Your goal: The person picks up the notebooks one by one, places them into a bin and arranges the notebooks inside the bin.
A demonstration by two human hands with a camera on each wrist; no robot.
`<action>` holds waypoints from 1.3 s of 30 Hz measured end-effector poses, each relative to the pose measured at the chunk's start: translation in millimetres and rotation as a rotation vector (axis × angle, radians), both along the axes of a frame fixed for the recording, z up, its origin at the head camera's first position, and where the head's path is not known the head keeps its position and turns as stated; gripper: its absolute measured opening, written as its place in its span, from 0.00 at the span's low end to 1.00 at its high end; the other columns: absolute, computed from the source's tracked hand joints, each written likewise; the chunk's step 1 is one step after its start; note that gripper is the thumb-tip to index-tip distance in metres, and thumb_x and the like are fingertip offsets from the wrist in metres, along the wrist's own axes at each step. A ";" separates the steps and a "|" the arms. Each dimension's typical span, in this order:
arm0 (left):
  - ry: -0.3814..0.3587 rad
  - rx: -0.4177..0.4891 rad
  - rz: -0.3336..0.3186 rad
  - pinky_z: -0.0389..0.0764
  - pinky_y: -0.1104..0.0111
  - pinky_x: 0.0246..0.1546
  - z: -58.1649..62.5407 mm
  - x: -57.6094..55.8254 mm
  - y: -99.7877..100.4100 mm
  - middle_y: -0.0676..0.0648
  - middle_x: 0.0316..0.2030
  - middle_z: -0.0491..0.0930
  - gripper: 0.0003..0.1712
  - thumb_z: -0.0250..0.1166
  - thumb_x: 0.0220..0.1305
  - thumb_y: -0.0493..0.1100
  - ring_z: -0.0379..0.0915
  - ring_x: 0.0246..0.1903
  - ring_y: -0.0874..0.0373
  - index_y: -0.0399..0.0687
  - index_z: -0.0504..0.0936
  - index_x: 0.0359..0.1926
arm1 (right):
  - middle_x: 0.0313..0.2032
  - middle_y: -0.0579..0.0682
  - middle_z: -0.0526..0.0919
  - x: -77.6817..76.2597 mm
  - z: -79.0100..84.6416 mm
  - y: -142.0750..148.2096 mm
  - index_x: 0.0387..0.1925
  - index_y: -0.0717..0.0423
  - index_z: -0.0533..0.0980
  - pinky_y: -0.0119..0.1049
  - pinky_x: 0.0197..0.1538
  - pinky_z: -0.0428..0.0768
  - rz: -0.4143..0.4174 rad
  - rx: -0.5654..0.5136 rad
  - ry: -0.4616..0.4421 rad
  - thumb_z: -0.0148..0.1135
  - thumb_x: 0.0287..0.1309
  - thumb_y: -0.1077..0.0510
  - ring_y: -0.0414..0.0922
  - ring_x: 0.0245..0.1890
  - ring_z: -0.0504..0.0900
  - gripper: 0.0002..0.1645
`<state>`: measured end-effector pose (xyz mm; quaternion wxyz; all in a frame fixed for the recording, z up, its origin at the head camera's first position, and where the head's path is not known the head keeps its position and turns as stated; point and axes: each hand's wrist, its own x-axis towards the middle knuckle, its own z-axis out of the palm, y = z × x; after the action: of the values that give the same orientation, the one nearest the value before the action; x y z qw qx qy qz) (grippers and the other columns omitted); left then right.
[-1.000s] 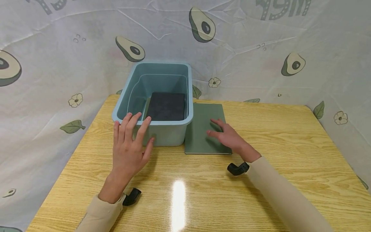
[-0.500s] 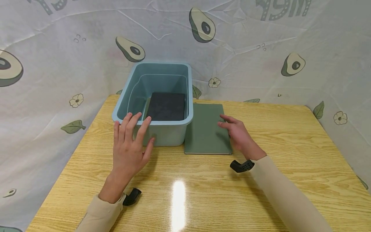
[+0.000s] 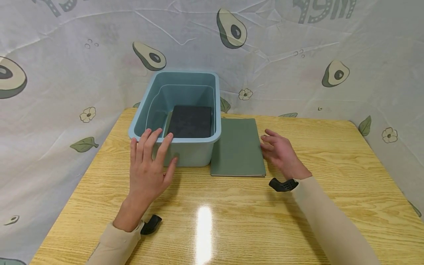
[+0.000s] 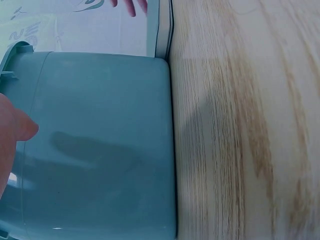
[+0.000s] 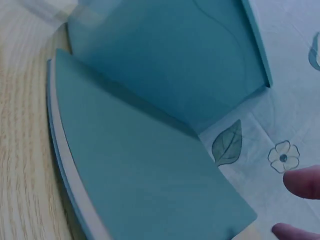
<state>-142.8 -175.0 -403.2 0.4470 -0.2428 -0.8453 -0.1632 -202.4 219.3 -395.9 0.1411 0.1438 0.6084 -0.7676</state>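
Note:
A green hardcover notebook (image 3: 236, 151) lies flat on the table, close along the right side of a blue plastic bin (image 3: 185, 151). My right hand (image 3: 281, 152) is at the notebook's right edge with fingers loosely bent; whether the fingertips touch the cover, I cannot tell. In the right wrist view the notebook (image 5: 145, 160) shows its pale page edges, and two fingertips (image 5: 304, 182) appear apart from it. My left hand (image 3: 147, 169) has its fingers spread at the bin's front rim. A black flat rectangular thing (image 3: 190, 122) lies inside the bin, partly over something greenish.
The wooden table (image 3: 314, 147) extends to the right of the notebook and in front of the bin. Behind it hangs a pale cloth (image 3: 281, 48) printed with avocados, leaves and flowers. Black camera mounts (image 3: 283, 184) sit on both wrists.
My right hand has moved rightward from above the notebook to beside its right edge. The left hand stays at the bin's rim; bin and notebook have hardly shifted.

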 end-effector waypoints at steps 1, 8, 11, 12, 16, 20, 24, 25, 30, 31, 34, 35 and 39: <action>-0.001 -0.001 0.000 0.55 0.35 0.76 -0.2 0.0 -0.3 0.34 0.73 0.69 0.41 0.68 0.63 0.43 0.61 0.76 0.33 0.49 0.71 0.77 | 0.87 0.49 0.44 -0.3 -0.6 0.4 0.87 0.44 0.45 0.45 0.79 0.65 0.007 -0.016 -0.017 0.51 0.81 0.55 0.52 0.85 0.53 0.43; -0.009 -0.012 0.002 0.54 0.34 0.77 -1.7 -0.7 -1.5 0.34 0.74 0.68 0.42 0.69 0.62 0.43 0.60 0.76 0.33 0.50 0.70 0.78 | 0.87 0.50 0.37 -2.2 -7.2 -2.1 0.87 0.49 0.42 0.37 0.76 0.69 0.029 -0.124 -0.062 0.43 0.81 0.61 0.47 0.87 0.44 0.41; -0.010 -0.015 0.006 0.54 0.35 0.77 -2.5 -0.8 -1.6 0.34 0.74 0.68 0.42 0.69 0.62 0.43 0.60 0.76 0.33 0.50 0.70 0.78 | 0.87 0.52 0.41 -3.8 -9.9 -0.8 0.87 0.51 0.40 0.29 0.60 0.78 0.053 -0.175 -0.069 0.41 0.81 0.64 0.46 0.85 0.49 0.41; -0.010 -0.016 0.008 0.54 0.34 0.77 -2.7 -0.7 -1.6 0.34 0.74 0.68 0.42 0.69 0.62 0.43 0.60 0.76 0.33 0.50 0.69 0.78 | 0.87 0.52 0.42 -4.3 -10.5 -0.1 0.87 0.51 0.39 0.27 0.56 0.79 0.069 -0.191 -0.076 0.40 0.82 0.64 0.46 0.85 0.50 0.41; -0.011 -0.020 0.011 0.54 0.34 0.77 -2.5 -0.4 -1.2 0.34 0.74 0.68 0.43 0.69 0.62 0.43 0.60 0.76 0.33 0.50 0.69 0.78 | 0.86 0.52 0.45 -7.6 -13.2 3.8 0.87 0.51 0.36 0.31 0.63 0.82 0.124 -0.283 -0.110 0.35 0.83 0.66 0.46 0.85 0.51 0.41; -0.013 -0.023 0.013 0.55 0.33 0.76 -2.2 -0.2 -1.3 0.33 0.74 0.68 0.44 0.69 0.61 0.43 0.60 0.76 0.33 0.50 0.69 0.79 | 0.85 0.50 0.49 -9.8 -15.2 7.0 0.87 0.48 0.36 0.36 0.67 0.81 0.149 -0.354 -0.135 0.35 0.82 0.68 0.44 0.77 0.69 0.42; -0.010 -0.022 0.010 0.55 0.33 0.76 -2.9 -0.6 -1.2 0.33 0.74 0.68 0.43 0.69 0.61 0.43 0.60 0.76 0.33 0.50 0.69 0.78 | 0.75 0.49 0.66 -7.0 -16.6 11.8 0.87 0.43 0.37 0.25 0.45 0.85 0.119 -0.412 -0.167 0.43 0.81 0.68 0.36 0.52 0.87 0.46; -0.010 -0.023 0.010 0.55 0.33 0.76 -2.9 -0.6 -1.4 0.33 0.74 0.68 0.43 0.69 0.61 0.43 0.60 0.76 0.33 0.50 0.69 0.78 | 0.72 0.49 0.69 -6.5 -17.2 12.9 0.87 0.42 0.37 0.24 0.43 0.85 0.113 -0.431 -0.173 0.45 0.80 0.68 0.36 0.50 0.89 0.47; -0.007 -0.024 0.012 0.56 0.32 0.75 -2.9 -0.7 -2.1 0.34 0.74 0.68 0.43 0.69 0.62 0.43 0.60 0.76 0.33 0.50 0.69 0.78 | 0.75 0.48 0.65 -5.2 -18.6 15.2 0.87 0.37 0.36 0.22 0.42 0.84 0.111 -0.449 -0.199 0.46 0.80 0.68 0.36 0.43 0.90 0.49; -0.006 -0.024 0.012 0.56 0.32 0.75 -2.7 -0.6 -2.0 0.34 0.74 0.68 0.43 0.69 0.62 0.43 0.60 0.76 0.33 0.50 0.69 0.78 | 0.75 0.48 0.65 -5.0 -18.5 15.6 0.87 0.36 0.36 0.23 0.44 0.85 0.121 -0.446 -0.198 0.46 0.80 0.68 0.36 0.43 0.90 0.49; -0.007 -0.023 0.013 0.56 0.32 0.75 -2.2 -0.4 -1.9 0.34 0.74 0.68 0.43 0.69 0.62 0.43 0.60 0.76 0.33 0.50 0.69 0.78 | 0.76 0.48 0.62 -5.0 -18.7 15.9 0.87 0.35 0.37 0.21 0.41 0.84 0.123 -0.429 -0.196 0.45 0.81 0.68 0.35 0.35 0.88 0.49; -0.008 -0.024 0.013 0.56 0.32 0.75 -1.9 -0.3 -2.0 0.34 0.74 0.68 0.43 0.69 0.62 0.43 0.60 0.76 0.33 0.50 0.69 0.78 | 0.75 0.48 0.63 -4.9 -19.0 16.1 0.87 0.35 0.36 0.22 0.41 0.84 0.129 -0.425 -0.189 0.45 0.81 0.67 0.35 0.36 0.88 0.48; -0.015 -0.027 0.013 0.56 0.32 0.75 -1.4 -0.1 -2.2 0.34 0.75 0.68 0.43 0.69 0.62 0.43 0.60 0.76 0.33 0.50 0.69 0.79 | 0.71 0.46 0.67 -4.8 -21.8 16.0 0.87 0.37 0.34 0.30 0.49 0.87 0.147 -0.442 -0.157 0.44 0.80 0.68 0.38 0.46 0.89 0.49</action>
<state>-142.9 -177.2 -404.6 0.4386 -0.2419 -0.8523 -0.1507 -207.1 235.2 -417.7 0.2713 0.1243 0.4218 -0.8561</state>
